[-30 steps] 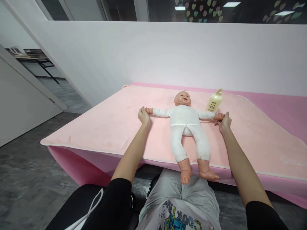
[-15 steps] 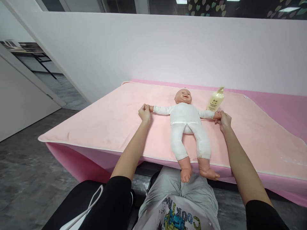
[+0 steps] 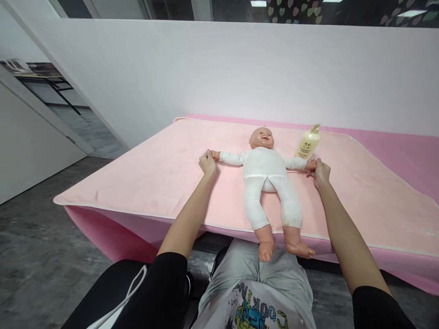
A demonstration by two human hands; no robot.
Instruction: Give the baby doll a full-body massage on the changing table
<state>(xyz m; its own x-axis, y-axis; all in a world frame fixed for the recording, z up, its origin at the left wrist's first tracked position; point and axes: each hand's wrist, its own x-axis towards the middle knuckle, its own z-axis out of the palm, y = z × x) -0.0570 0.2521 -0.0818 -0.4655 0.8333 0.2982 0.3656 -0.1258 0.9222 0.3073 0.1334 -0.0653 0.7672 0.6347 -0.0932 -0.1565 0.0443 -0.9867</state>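
A baby doll with a white cloth body lies face up, its arms stretched out sideways and its bare feet past the near edge of the pink mat. My left hand is closed on the doll's hand at the left. At the right, my right hand has its fingers closed on the doll's other hand. A pale yellow pump bottle lies on the mat just beyond the doll's arm on the right.
Behind the table stands a white wall with a window strip above. A darker pink cover shows under the mat. To the left are a white door and grey floor. My lap is below the near edge.
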